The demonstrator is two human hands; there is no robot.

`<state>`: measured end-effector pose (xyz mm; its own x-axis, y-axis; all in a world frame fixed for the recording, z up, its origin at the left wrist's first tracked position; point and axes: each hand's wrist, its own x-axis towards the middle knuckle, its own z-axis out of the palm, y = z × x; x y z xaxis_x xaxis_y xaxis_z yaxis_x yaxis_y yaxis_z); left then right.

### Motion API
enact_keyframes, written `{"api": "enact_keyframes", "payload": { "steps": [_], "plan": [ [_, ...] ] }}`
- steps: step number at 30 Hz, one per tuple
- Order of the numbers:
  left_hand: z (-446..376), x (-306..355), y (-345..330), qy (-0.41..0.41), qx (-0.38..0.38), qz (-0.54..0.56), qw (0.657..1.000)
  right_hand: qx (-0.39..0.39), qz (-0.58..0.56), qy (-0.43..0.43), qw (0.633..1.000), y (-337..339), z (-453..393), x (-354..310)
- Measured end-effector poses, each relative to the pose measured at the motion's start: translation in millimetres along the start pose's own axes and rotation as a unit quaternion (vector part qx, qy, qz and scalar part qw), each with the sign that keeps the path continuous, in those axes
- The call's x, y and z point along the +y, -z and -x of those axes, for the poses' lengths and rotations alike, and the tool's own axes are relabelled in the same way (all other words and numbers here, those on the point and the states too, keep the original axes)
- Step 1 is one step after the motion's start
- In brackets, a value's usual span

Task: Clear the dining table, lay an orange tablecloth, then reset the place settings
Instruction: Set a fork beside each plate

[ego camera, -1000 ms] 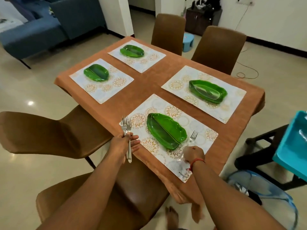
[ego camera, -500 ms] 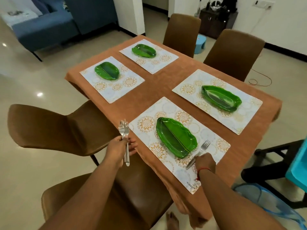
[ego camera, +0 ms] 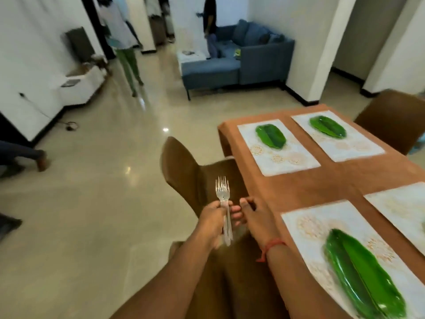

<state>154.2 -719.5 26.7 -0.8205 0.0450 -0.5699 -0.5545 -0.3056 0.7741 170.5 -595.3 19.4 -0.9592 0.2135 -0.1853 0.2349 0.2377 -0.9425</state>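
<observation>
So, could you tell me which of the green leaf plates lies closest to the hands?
The green leaf plate at the bottom right, on the nearest placemat. The other two plates lie farther up the table.

The person is going bare-armed, wearing no sleeves over either forearm, and is wearing a thin red thread band (ego camera: 271, 245) around the right wrist.

Bunch of silver forks (ego camera: 223, 203) upright, orange tablecloth (ego camera: 322, 185) spread, green plates (ego camera: 271, 136) on placemats (ego camera: 287, 162)
</observation>
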Motion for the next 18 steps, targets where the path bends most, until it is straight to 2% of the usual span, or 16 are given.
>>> {"api": "enact_keyframes", "payload": {
  "steps": [5, 9, 13, 18],
  "plan": [
    [-5.4, 62.2, 117.6, -0.065, 0.025, -0.017, 0.997, -0.065, -0.016, 0.010, 0.998, -130.0, 2.0, -54.5],
    [-21.4, 113.5, 240.9, -0.100, -0.003, -0.042, 0.994, -0.077, -0.003, 0.027, 0.997, -259.9, -1.4, -82.8],
    [-20.0, 157.4, 323.7, -0.113, 0.033, -0.029, 0.993, -0.096, -0.032, 0.015, 0.995, -351.7, 1.0, -116.0],
    [-39.3, 214.0, 382.3, -0.116, 0.041, -0.049, 0.991, -0.094, -0.062, 0.009, 0.994, -420.3, -14.5, -160.2]
  ]
}}
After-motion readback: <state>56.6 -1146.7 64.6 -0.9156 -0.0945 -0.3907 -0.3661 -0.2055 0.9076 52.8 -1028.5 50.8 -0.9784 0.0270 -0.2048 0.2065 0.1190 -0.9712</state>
